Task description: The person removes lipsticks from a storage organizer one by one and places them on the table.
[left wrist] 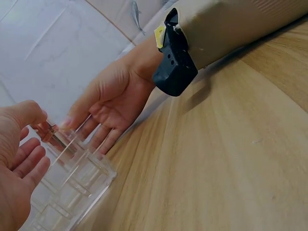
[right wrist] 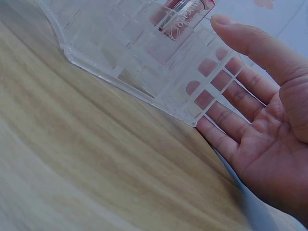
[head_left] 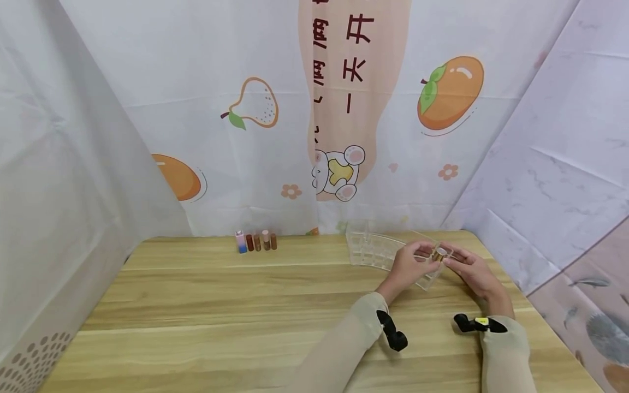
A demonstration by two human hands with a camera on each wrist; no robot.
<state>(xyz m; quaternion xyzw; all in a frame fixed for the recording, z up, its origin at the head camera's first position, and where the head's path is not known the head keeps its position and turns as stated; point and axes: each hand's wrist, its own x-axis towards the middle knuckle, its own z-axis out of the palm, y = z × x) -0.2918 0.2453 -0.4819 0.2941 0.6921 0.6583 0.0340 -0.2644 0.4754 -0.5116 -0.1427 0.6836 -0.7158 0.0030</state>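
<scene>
Toward the back right of the table is a clear, curved, stepped lipstick rack (head_left: 375,250) with many small compartments. My left hand (head_left: 409,265) pinches a small lip gloss tube (head_left: 439,254) between thumb and index finger at the rack's right end. White lettering shows on the tube (right wrist: 185,17) in the right wrist view, with its lower part inside a compartment. My right hand (head_left: 472,271) has its fingers stretched along the rack's end wall, seen through the clear plastic. Its thumb (right wrist: 240,36) points at the tube, its tip right beside it.
Several small cosmetic tubes stand in a row at the back left edge: a pink-and-blue one (head_left: 241,242), a dark red one (head_left: 250,243) and brownish ones (head_left: 273,241). A printed cloth (head_left: 221,164) hangs right behind the table (head_left: 221,316).
</scene>
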